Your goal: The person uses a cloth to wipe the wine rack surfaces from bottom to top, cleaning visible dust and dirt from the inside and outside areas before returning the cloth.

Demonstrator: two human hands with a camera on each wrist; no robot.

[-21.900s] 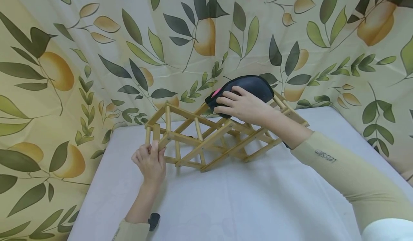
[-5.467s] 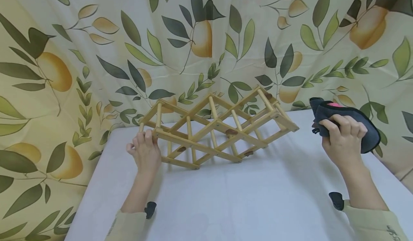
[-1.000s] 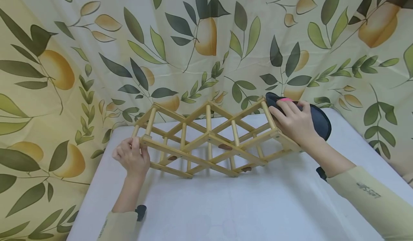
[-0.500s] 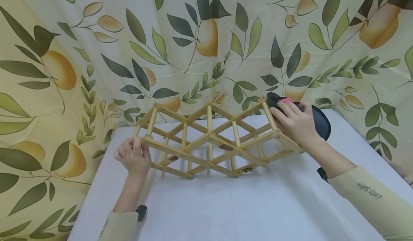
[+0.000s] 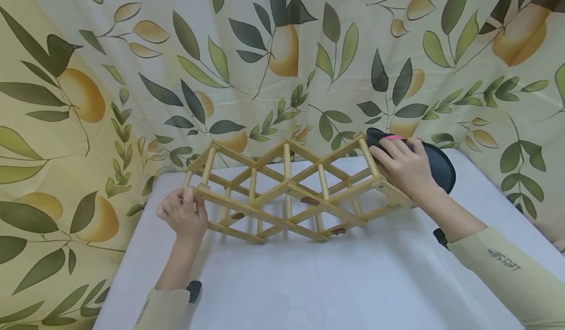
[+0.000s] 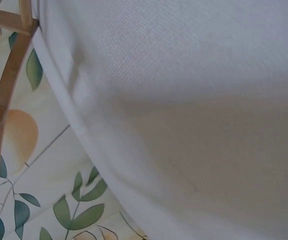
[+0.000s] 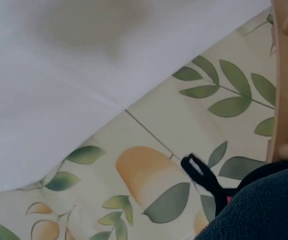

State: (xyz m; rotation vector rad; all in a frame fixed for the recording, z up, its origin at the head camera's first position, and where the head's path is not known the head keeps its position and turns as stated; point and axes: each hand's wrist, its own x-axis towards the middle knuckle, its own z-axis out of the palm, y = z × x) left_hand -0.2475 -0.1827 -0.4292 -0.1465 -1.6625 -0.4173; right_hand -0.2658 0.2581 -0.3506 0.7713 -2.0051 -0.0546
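Observation:
A folding wooden lattice rack stands on a white-covered table. My left hand grips the rack's left end post. At the rack's upper right corner, my right hand presses a dark blue cloth with a pink tag against the slat. The cloth fills the lower right corner of the right wrist view, beside a slat of the rack. In the left wrist view only an edge of the rack and the table cover show; neither hand shows in the wrist views.
A curtain printed with leaves and yellow fruit hangs close behind and around the table. The white table top extends in front of the rack towards me. Its left edge runs beside my left forearm.
Over the last second both hands and the rack stay almost still. About five seconds ago my right hand held the cloth away at the right; it now rests on the rack's right corner.

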